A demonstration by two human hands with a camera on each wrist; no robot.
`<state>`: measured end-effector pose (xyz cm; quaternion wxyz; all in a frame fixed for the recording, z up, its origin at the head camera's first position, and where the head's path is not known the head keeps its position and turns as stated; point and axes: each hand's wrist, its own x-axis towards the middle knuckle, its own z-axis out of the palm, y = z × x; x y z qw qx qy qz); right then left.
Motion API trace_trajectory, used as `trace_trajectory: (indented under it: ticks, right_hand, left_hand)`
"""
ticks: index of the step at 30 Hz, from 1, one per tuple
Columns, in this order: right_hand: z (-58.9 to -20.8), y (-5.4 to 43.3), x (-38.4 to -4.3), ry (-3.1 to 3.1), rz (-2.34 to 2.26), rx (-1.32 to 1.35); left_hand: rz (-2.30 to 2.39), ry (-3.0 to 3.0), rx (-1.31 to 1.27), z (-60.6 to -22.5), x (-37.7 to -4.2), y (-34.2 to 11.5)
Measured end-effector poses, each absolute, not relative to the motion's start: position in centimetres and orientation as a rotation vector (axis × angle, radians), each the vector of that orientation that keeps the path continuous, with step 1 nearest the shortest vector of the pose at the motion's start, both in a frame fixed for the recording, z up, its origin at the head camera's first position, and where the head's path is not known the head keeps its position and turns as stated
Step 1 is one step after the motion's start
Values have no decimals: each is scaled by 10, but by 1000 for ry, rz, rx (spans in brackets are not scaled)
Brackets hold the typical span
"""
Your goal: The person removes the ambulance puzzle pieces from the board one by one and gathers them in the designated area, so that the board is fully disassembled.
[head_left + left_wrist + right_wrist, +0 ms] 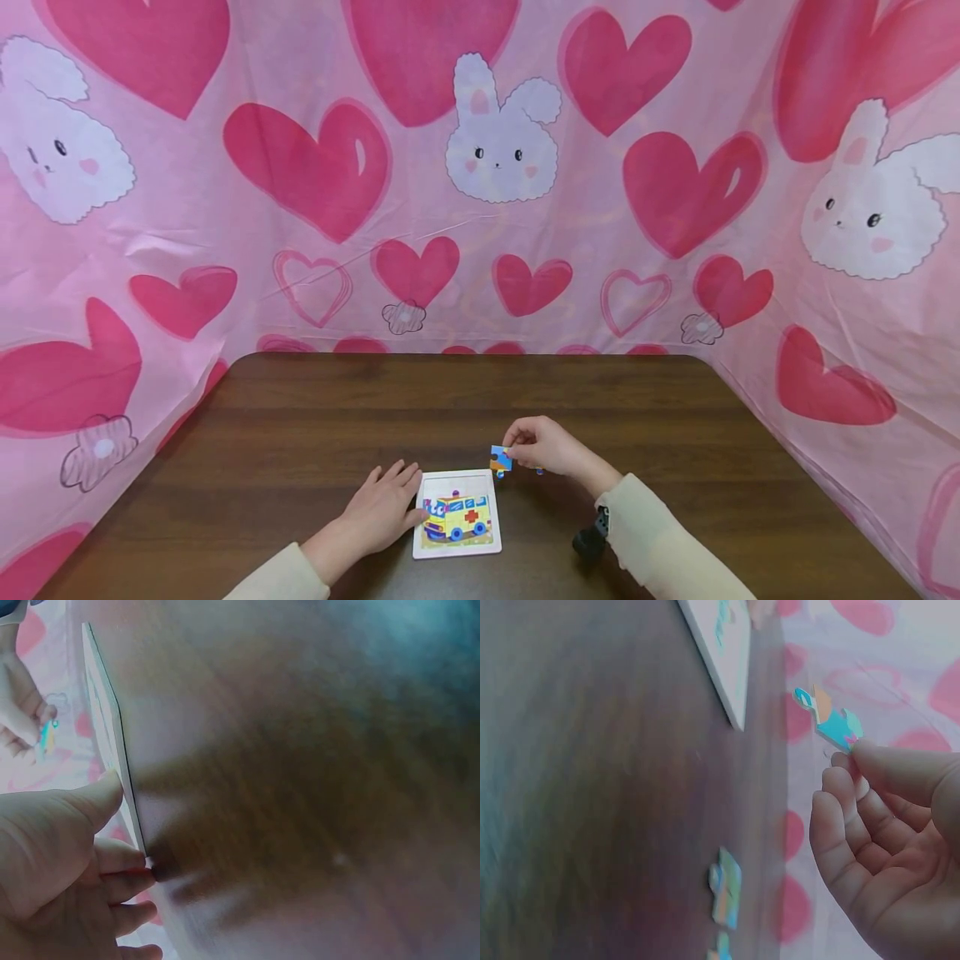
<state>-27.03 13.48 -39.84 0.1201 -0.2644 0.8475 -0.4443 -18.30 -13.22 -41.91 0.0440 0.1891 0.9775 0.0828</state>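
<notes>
The lower loose puzzle piece (721, 949) (blurred, too) is cut off by the right wrist view's bottom edge.

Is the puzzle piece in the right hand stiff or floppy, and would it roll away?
The puzzle piece is probably stiff: it sticks out straight while the right hand pinches one end. It looks thin, so likely light. Flat faces suggest sliding, not rolling.
</notes>
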Motion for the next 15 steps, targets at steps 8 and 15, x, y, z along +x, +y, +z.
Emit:
trace_trajectory:
  ticks: [8,15]
  right_hand:
    - [-384,162,-276,2515,-1349,-714]
    - [-377,190,-284,2541,-1363,-642]
  left_hand:
    - [261,2998,589,-419,-182,-132]
    - [261,3017,613,-420,-181,-133]
